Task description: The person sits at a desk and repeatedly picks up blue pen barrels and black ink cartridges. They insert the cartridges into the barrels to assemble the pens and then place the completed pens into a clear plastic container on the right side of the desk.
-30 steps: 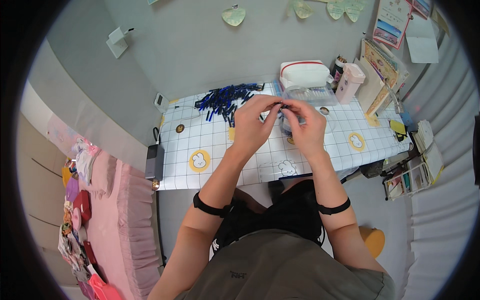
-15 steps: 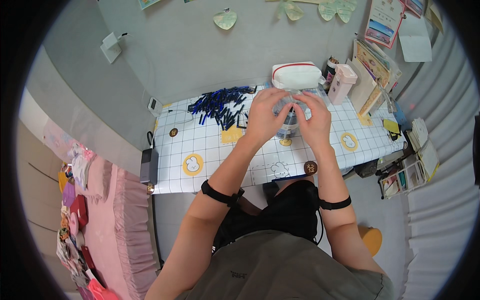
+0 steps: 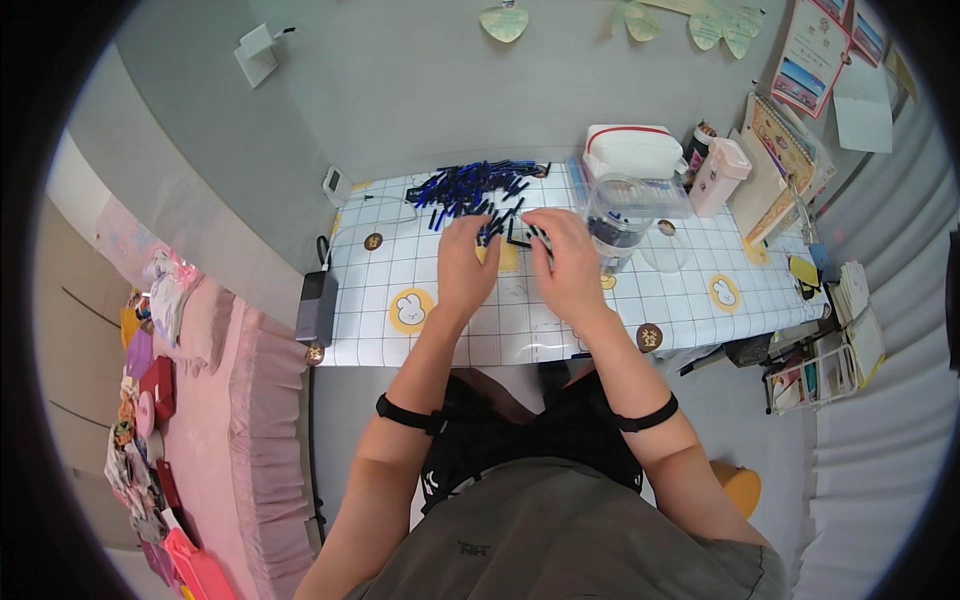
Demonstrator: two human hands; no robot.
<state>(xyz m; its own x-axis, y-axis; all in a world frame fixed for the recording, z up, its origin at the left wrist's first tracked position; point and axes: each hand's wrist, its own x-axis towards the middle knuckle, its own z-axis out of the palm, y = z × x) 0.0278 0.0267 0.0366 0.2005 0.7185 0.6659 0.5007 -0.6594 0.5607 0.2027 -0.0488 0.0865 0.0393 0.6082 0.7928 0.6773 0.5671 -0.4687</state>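
Observation:
A loose heap of small dark blue and black sticks [image 3: 475, 184] lies at the back of the table. At its near edge my left hand [image 3: 466, 268] reaches in, thumb apart from the fingers, with sticks showing in the gap. My right hand [image 3: 572, 265] is to the right of it, palm turned inward, thumb and fingers apart around a few dark sticks; whether they touch it I cannot tell. Just beyond the right hand stands a clear plastic jar [image 3: 618, 225], partly filled with similar dark sticks. Its mouth is uncovered, and a round clear lid [image 3: 664, 246] lies beside it.
A white pouch with a red zip [image 3: 634, 152], a pink box [image 3: 722, 176] and upright notebooks [image 3: 780, 145] line the back right. A dark grey power bank [image 3: 316, 308] sits at the left edge. The table [image 3: 480, 335] has a white grid cover.
Both hands have left the jar and moved left to the heap's near edge, spreading apart. The jar now stands alone. The whole view has shifted slightly.

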